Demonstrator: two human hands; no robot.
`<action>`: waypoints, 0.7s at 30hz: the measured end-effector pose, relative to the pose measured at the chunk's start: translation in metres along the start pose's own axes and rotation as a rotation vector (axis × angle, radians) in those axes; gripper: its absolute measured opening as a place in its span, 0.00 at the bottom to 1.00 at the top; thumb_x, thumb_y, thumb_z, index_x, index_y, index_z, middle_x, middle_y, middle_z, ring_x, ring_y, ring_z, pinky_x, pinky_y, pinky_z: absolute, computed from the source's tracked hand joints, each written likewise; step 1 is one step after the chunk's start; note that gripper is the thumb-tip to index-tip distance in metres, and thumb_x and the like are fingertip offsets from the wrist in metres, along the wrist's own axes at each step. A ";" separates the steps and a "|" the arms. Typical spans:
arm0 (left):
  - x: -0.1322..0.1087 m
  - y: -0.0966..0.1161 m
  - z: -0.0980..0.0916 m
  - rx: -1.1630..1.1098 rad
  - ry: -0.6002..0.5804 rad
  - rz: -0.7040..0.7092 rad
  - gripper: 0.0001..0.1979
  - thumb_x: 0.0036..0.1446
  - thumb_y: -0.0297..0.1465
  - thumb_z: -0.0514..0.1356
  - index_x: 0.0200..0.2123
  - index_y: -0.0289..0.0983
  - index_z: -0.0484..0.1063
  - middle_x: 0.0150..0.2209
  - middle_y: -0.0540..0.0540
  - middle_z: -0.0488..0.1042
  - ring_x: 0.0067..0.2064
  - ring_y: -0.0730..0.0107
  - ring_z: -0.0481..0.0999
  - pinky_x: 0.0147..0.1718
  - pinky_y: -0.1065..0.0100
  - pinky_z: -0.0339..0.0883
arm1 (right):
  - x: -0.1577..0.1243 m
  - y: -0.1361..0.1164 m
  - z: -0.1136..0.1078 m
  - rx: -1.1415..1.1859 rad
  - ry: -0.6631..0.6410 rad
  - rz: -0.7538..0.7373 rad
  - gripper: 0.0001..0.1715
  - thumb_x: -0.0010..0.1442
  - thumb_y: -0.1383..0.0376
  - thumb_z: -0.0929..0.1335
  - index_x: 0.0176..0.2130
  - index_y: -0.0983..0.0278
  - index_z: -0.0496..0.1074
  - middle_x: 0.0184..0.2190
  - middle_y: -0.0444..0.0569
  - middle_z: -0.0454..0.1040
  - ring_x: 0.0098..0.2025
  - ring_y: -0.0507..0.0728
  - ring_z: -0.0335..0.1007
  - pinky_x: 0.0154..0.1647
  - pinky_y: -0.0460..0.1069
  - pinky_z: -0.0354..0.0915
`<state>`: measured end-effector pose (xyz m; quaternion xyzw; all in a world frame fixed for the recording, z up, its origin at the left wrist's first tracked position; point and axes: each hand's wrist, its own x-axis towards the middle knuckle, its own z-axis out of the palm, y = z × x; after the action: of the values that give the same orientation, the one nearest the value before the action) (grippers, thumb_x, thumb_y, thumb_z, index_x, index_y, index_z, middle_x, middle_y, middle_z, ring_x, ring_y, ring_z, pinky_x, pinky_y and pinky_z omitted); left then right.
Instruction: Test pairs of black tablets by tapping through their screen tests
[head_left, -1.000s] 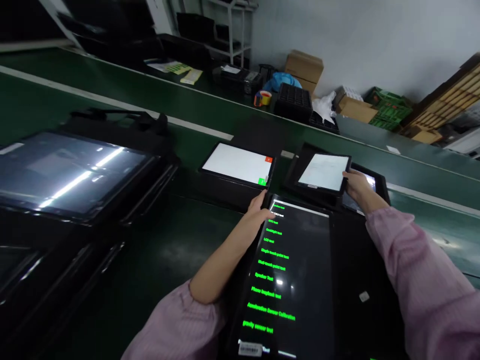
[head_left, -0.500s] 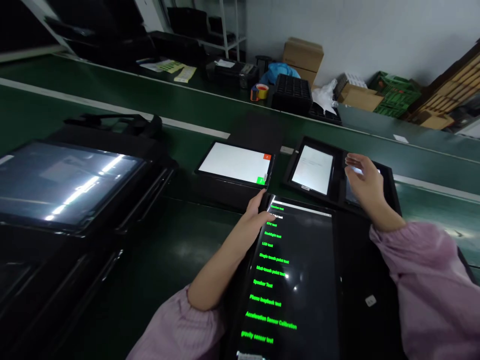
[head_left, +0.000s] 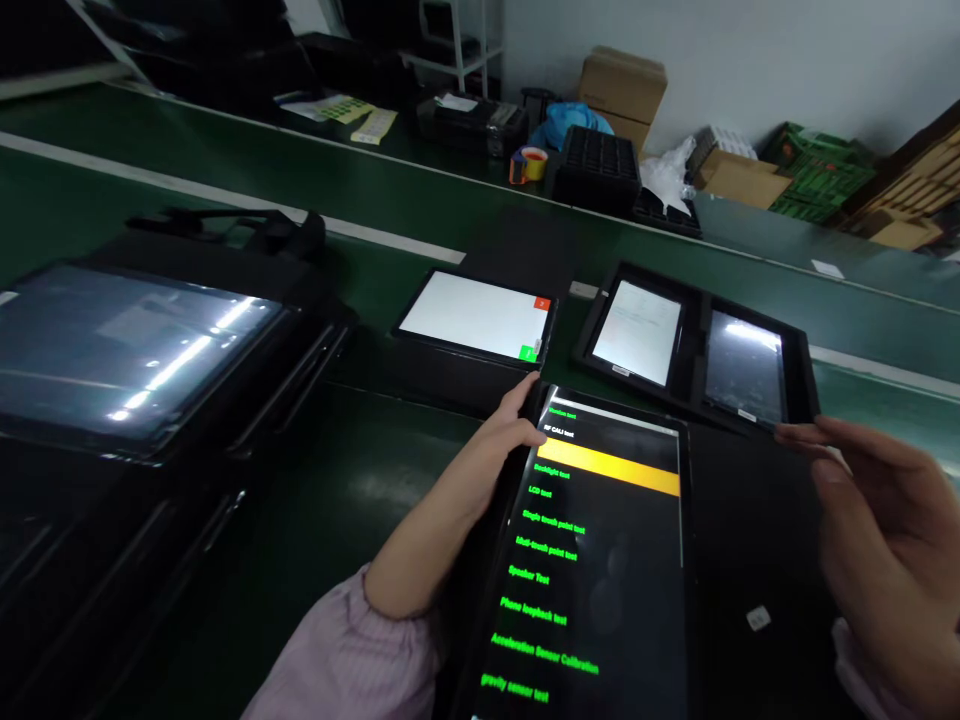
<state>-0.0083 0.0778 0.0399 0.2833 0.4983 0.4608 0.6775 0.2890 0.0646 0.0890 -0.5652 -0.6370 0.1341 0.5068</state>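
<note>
At far left a large dark screen lies face up with a bright streak of glare across it, its left side cut off by the frame; the black shapes below it are too dark to make out. Papers lie farther back on the green bench. Next, a tablet with a white screen lies flat, a red square and a green square at its right end. Just in front of it, the left hand grips the upper left edge of the long tablet, thumb over the front; the fingers' grip behind is mostly hidden. This tablet shows a list in green letters and a yellow bar whose wording cannot be read; its lower end runs out of the frame. Behind stand a roll of tape and a black tray stack. Farther right, a black tray has a small lit tablet in its left compartment and a dark-screened tablet in its right. A small white tag lies beside the long tablet, its marks illegible. At far right, partly cut off, the right hand hangs near the tray's front corner, thumb and fingers narrowly parted
</note>
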 end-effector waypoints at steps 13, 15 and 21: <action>-0.003 0.015 -0.004 0.018 0.024 -0.027 0.43 0.46 0.30 0.63 0.69 0.44 0.70 0.64 0.45 0.79 0.66 0.47 0.75 0.60 0.57 0.72 | 0.006 -0.003 0.001 -0.139 -0.375 -0.438 0.16 0.68 0.70 0.70 0.52 0.53 0.78 0.44 0.45 0.82 0.43 0.56 0.81 0.43 0.52 0.78; -0.002 0.015 -0.006 0.043 0.016 -0.032 0.46 0.44 0.29 0.63 0.71 0.43 0.69 0.65 0.44 0.78 0.67 0.45 0.74 0.62 0.56 0.71 | 0.007 -0.003 0.001 -0.138 -0.379 -0.442 0.16 0.68 0.71 0.69 0.52 0.53 0.78 0.44 0.45 0.82 0.42 0.56 0.81 0.43 0.51 0.78; -0.002 0.013 -0.005 0.270 -0.014 0.034 0.48 0.49 0.33 0.64 0.76 0.43 0.59 0.78 0.43 0.58 0.75 0.39 0.61 0.73 0.46 0.56 | 0.009 -0.004 -0.001 -0.130 -0.375 -0.472 0.14 0.68 0.71 0.69 0.50 0.55 0.78 0.41 0.45 0.83 0.40 0.56 0.81 0.41 0.52 0.79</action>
<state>-0.0172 0.0810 0.0498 0.3835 0.5460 0.3992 0.6288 0.2888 0.0708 0.0966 -0.3985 -0.8403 0.0735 0.3602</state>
